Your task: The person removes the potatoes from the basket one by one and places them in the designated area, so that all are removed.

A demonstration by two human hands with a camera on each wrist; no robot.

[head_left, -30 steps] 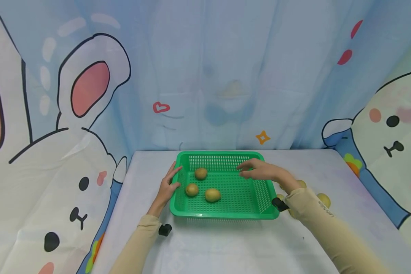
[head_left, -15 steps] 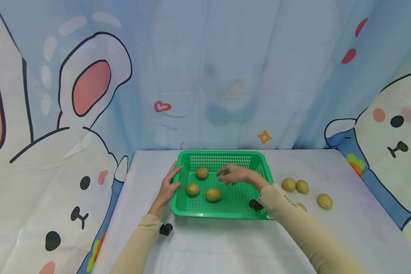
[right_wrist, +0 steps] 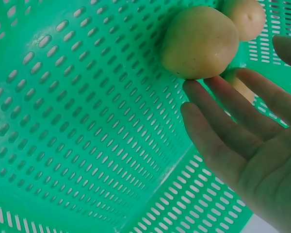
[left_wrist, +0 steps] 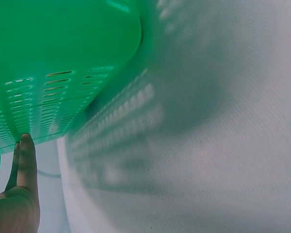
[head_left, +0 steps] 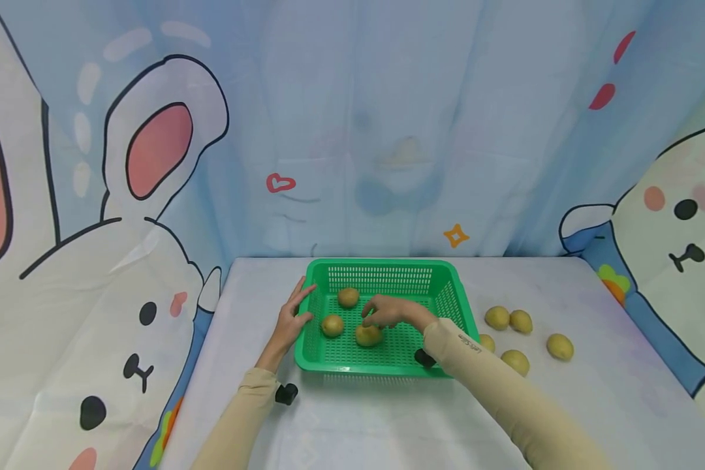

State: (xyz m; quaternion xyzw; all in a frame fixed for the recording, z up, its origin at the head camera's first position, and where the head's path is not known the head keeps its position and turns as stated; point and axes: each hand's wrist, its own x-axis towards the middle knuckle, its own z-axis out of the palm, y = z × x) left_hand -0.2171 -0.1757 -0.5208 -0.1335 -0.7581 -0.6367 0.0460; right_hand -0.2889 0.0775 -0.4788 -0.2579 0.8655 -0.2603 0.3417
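A green plastic basket stands on the table with three potatoes inside: a back one, a left one and a front one. My left hand rests against the basket's left side, fingers extended along the rim and wall. In the left wrist view its fingers touch the slotted wall. Over the front potato is my right hand. The right wrist view shows its fingers spread and nearly straight, with fingertips at the edge of that potato; whether they press on it I cannot tell.
Right of the basket, several more potatoes lie on the white tabletop, one farther out than the others. My right forearm partly covers the nearest ones. A blue curtain with cartoon prints hangs behind the table.
My right hand has moved left across the basket and down to the front potato. The left hand stays at the basket's left side. More potatoes on the table now show.
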